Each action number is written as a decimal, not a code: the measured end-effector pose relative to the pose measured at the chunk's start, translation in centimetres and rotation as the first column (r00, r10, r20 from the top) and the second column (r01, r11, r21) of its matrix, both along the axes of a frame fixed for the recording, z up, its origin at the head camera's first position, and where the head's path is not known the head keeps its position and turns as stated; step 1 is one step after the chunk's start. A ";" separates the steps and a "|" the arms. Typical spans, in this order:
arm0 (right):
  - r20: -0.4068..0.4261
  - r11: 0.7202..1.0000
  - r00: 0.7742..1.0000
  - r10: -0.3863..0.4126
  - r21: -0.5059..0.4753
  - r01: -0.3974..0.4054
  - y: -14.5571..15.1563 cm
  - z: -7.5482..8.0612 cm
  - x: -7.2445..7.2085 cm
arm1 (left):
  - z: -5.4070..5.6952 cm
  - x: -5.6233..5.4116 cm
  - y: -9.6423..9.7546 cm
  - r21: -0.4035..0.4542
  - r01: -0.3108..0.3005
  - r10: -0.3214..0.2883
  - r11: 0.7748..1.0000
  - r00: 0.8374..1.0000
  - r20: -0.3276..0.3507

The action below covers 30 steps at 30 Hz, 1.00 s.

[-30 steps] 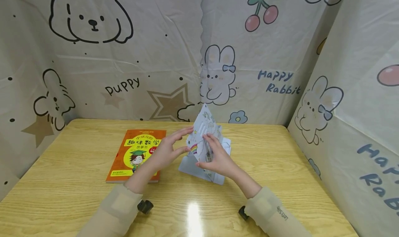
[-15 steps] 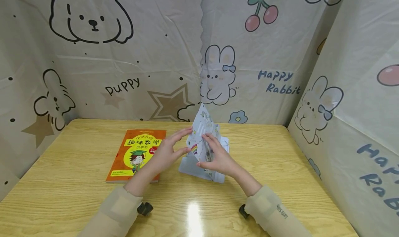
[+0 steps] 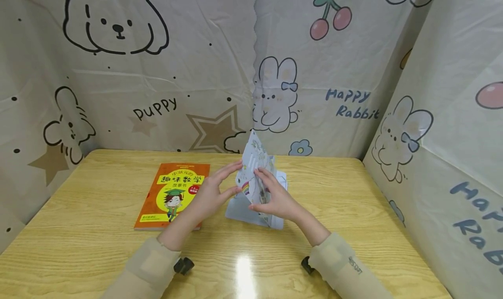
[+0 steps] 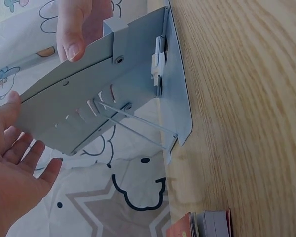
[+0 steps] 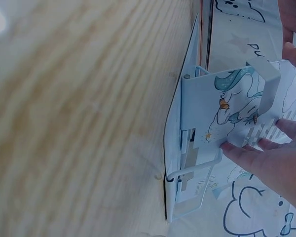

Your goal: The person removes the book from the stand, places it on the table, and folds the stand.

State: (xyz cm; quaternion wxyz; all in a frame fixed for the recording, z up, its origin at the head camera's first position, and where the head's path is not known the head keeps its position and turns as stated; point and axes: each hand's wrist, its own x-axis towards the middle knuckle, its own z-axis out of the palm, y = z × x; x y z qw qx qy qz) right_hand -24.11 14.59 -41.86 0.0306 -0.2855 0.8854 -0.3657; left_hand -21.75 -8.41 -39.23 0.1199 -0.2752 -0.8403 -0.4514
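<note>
A white folding book stand (image 3: 251, 176), printed with a rainbow and unicorns, stands on the table with its slotted panel raised from a flat base (image 3: 245, 209). My left hand (image 3: 210, 192) grips the panel's left edge, thumb on one side and fingers behind. My right hand (image 3: 277, 198) lays spread, mostly straight fingers on the printed face by the slots, as the right wrist view shows. Behind the panel, thin wire legs (image 4: 133, 121) slant to the base in the left wrist view. A bent white page holder (image 5: 270, 84) juts from the front in the right wrist view.
An orange and yellow children's book (image 3: 169, 190) lies left of the stand, partly covered by the left forearm. Pale printed sheeting (image 3: 157, 76) hangs behind and beside the wooden table (image 3: 346, 246). Dark wrist devices (image 3: 183, 265) show by both cuffs.
The panel's top corner has shifted a little left, and the parts at the stand's right side have moved left too. Both hands keep nearly the same places on it.
</note>
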 end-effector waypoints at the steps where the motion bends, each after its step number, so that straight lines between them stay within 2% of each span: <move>1: -0.001 1.000 1.000 0.002 0.000 -0.002 0.0 0.0 0.0 | 0.0 0.0 0.0 0.000 -0.003 0.003 1.000 1.000 -0.001; 20: 0.017 0.994 0.995 0.102 -0.036 -0.102 0.3 -0.3 -1.0 | 0.1 1.0 0.5 -0.007 -0.073 0.073 0.997 0.997 -0.038; 30: 0.067 0.987 0.986 0.151 -0.060 -0.148 0.4 -0.2 -1.2 | 0.1 1.5 0.6 -0.013 -0.112 0.111 0.994 0.992 -0.060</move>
